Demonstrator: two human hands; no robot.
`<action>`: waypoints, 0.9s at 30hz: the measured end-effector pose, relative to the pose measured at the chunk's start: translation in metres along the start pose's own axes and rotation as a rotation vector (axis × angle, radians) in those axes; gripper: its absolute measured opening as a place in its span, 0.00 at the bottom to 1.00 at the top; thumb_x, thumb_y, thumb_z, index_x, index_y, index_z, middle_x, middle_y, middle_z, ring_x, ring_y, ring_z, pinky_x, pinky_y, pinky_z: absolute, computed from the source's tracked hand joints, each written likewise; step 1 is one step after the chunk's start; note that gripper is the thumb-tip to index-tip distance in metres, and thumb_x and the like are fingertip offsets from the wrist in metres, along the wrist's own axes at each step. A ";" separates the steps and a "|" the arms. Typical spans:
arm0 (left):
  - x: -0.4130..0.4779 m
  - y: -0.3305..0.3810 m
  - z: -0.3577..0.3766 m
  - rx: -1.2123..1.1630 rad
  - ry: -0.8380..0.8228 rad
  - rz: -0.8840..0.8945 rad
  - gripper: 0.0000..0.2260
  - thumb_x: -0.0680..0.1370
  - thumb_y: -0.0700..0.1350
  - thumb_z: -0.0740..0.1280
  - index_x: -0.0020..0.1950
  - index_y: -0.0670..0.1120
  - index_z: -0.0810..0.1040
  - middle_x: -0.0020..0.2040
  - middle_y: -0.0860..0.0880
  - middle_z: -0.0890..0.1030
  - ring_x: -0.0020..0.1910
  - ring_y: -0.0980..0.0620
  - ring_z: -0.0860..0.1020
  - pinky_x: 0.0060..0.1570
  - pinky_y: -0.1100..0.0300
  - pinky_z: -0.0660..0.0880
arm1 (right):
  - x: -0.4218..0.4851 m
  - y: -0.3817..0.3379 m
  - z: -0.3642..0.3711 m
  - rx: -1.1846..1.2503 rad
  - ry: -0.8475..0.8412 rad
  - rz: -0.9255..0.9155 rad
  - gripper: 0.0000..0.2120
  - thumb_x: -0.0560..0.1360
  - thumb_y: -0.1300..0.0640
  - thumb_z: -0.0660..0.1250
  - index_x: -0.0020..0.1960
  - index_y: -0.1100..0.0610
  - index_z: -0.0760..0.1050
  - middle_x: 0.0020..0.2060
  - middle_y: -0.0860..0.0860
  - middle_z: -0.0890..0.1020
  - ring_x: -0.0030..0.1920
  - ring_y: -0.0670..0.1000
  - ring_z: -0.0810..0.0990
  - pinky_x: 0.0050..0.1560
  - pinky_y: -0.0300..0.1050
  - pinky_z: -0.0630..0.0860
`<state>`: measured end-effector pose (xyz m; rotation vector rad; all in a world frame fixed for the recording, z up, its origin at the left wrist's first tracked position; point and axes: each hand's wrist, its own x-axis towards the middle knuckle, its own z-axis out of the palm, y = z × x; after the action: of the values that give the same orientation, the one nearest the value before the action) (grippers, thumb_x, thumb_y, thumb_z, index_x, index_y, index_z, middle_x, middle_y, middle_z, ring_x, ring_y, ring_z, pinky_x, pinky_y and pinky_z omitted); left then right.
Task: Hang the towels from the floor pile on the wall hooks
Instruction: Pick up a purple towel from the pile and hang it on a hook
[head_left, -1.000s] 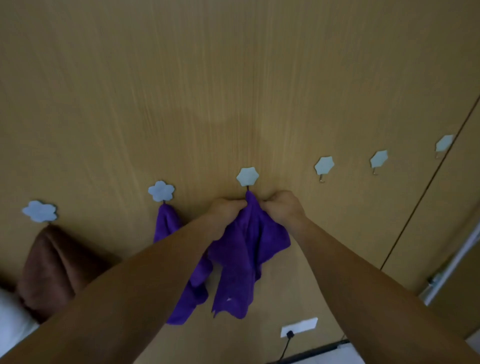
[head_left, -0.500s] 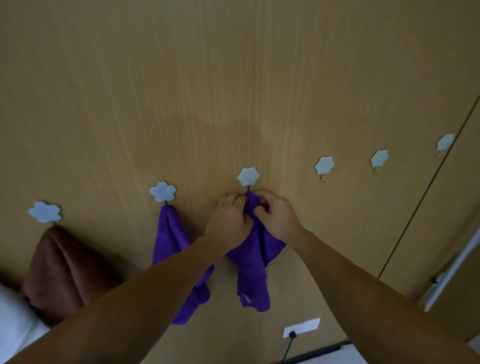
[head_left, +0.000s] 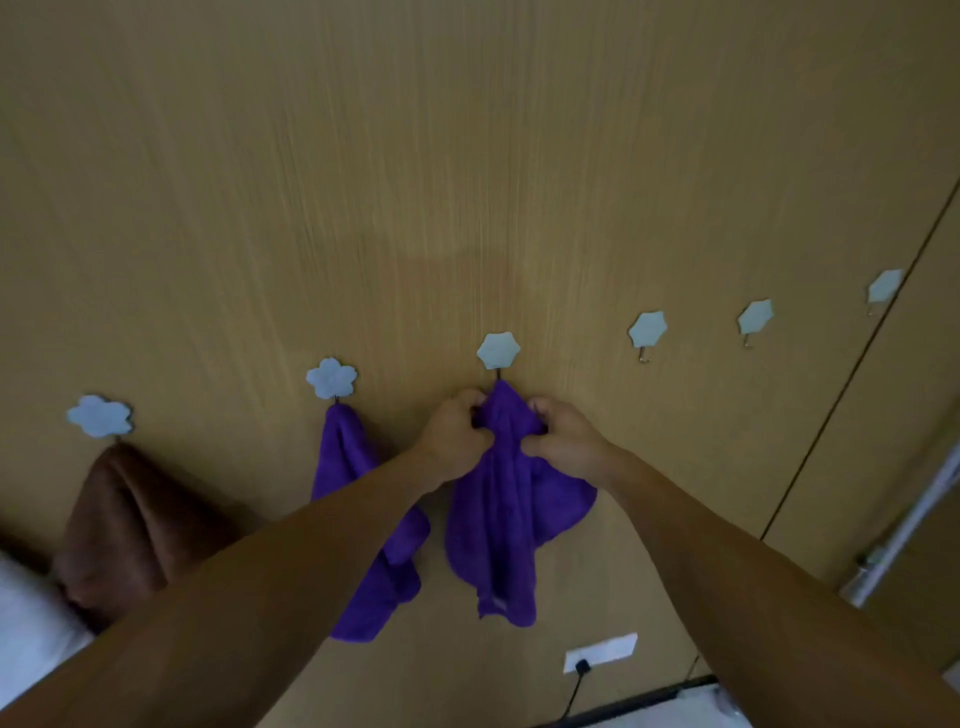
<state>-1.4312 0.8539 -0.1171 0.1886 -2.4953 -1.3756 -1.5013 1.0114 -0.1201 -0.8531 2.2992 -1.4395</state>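
Both hands pinch the purple towel (head_left: 511, 499) just under the middle wall hook (head_left: 498, 351), left hand (head_left: 453, 441) at nine o'clock, right hand (head_left: 563, 440) at three. Soft, light cloth likely slips off; grip bunched fabric near the top.

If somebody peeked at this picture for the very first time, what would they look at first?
Probably the bright purple towel in the middle, hanging from the third flower hook while the left hand and right hand pinch its top. Next, a second purple towel hangs just left of it, and a brown towel hangs at the far left. To the right, three hooks along the wooden wall are bare.
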 end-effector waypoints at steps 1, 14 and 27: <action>0.001 -0.001 -0.001 0.032 0.005 0.000 0.11 0.74 0.32 0.62 0.54 0.43 0.75 0.48 0.45 0.81 0.45 0.50 0.79 0.40 0.63 0.76 | -0.001 0.003 -0.001 -0.052 -0.034 0.036 0.11 0.69 0.69 0.67 0.49 0.58 0.76 0.43 0.53 0.81 0.44 0.51 0.79 0.49 0.47 0.75; 0.000 0.000 -0.004 0.060 -0.056 0.004 0.10 0.76 0.34 0.63 0.55 0.44 0.75 0.49 0.44 0.81 0.46 0.49 0.79 0.39 0.69 0.73 | -0.004 0.025 -0.009 -0.836 -0.293 0.186 0.15 0.77 0.55 0.61 0.62 0.57 0.74 0.57 0.53 0.79 0.58 0.55 0.78 0.55 0.45 0.75; -0.001 -0.001 0.008 0.099 0.155 0.059 0.08 0.77 0.41 0.66 0.55 0.45 0.76 0.46 0.52 0.80 0.42 0.57 0.77 0.36 0.74 0.70 | 0.001 0.008 0.013 -0.436 0.224 -0.158 0.16 0.76 0.55 0.66 0.63 0.57 0.73 0.52 0.55 0.82 0.52 0.55 0.79 0.51 0.46 0.74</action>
<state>-1.4325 0.8598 -0.1223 0.2313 -2.4212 -1.1688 -1.4981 1.0043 -0.1327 -1.0561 2.8344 -1.1543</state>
